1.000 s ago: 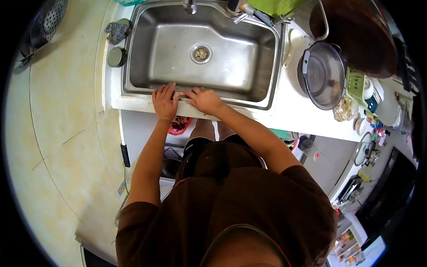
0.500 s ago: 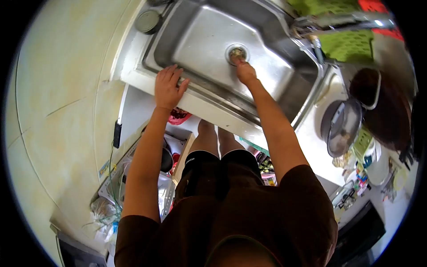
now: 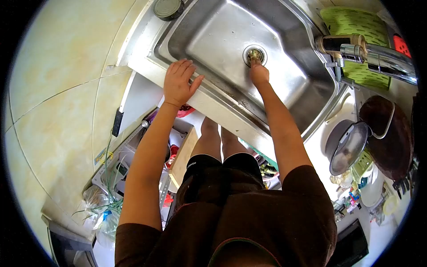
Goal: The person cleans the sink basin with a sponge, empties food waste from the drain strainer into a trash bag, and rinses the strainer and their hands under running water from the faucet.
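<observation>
My left hand [image 3: 180,83] lies on the front rim of the steel sink [image 3: 222,33], fingers stretched forward and thumb apart, holding nothing. Down in the basin, my right hand [image 3: 259,74] reaches to the round drain [image 3: 255,55]. Its fingers are drawn together at the drain's near side, and the fingertips are partly hidden. Yellowish-brown scraps show in the drain opening beside them. What the fingers pinch, if anything, cannot be made out.
A chrome faucet [image 3: 382,58] juts in at the right, before a green perforated mat [image 3: 356,26]. A round tin [image 3: 168,8] stands at the sink's far left corner. A lidded pan [image 3: 347,149] and a dark round board [image 3: 387,138] lean at right. Tiled wall [image 3: 58,102] borders the left.
The view has shifted, so the sink sits further right and higher. My right hand stays at the drain, its fingers still drawn together; my left hand remains on the rim.
</observation>
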`<action>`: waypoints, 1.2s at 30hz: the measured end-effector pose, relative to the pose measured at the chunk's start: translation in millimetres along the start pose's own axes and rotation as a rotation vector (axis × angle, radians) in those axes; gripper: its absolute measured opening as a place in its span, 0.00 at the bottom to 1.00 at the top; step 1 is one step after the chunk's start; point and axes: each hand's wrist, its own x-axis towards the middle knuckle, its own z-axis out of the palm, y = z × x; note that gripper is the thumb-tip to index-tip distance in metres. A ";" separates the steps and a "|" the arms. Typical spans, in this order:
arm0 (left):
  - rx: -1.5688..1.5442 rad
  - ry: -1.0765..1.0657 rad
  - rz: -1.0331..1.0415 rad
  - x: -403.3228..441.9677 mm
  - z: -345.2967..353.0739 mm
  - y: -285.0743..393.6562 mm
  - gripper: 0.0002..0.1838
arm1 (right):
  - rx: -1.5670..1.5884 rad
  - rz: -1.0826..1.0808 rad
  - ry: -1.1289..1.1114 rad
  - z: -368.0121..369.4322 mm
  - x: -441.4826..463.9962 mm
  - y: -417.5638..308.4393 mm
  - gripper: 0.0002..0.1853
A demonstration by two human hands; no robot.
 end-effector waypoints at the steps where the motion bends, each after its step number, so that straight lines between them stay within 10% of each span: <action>1: -0.001 -0.003 -0.005 -0.6 0.5 -0.5 0.17 | -0.021 -0.014 0.003 3.5 1.6 -0.2 0.19; 14: -0.006 0.053 0.041 -0.3 1.1 -3.6 0.16 | 0.063 0.020 -0.047 -3.2 11.2 -1.0 0.18; 36: 0.087 0.220 0.052 -14.0 11.0 -10.9 0.17 | 0.051 -0.212 0.714 -107.8 -106.1 -9.6 0.06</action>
